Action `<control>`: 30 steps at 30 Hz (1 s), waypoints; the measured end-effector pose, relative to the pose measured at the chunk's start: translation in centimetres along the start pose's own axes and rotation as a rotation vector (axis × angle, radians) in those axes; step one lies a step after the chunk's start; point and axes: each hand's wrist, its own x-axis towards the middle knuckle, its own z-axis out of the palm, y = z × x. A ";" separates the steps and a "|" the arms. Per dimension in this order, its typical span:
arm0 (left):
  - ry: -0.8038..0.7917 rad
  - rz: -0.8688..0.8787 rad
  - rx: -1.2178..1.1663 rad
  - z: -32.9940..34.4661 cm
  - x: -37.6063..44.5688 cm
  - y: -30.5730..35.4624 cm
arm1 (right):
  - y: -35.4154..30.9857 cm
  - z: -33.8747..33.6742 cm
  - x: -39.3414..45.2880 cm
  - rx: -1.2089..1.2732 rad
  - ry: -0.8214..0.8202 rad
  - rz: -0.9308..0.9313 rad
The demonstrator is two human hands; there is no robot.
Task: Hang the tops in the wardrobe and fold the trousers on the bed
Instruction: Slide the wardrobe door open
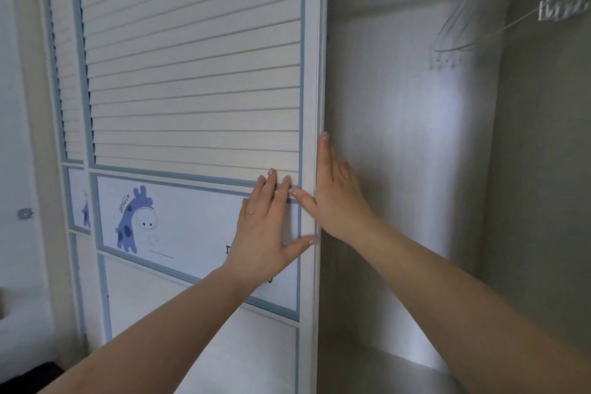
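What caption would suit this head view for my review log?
Both hands, left flat on the sliding wardrobe door and right on its edge, beside the open compartment with hangers.

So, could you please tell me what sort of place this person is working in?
Most likely a child's bedroom, at a built-in wardrobe. The sliding door is louvred with a cartoon giraffe panel, and clear hangers hang inside the open compartment. Both hands, left and right, press on the door.
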 end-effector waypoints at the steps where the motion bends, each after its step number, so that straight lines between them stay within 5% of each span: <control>1: 0.005 -0.037 -0.002 0.1 0.1 -0.2 | -0.3 0.5 0.3 0.042 -0.011 -0.003; 16: 0.034 -0.234 0.023 -1.0 0.8 -8.4 | -2.7 10.3 5.8 0.207 0.046 -0.217; 30: 0.127 -0.366 0.034 -1.7 1.2 -12.8 | -6.0 16.1 9.7 0.481 0.034 -0.180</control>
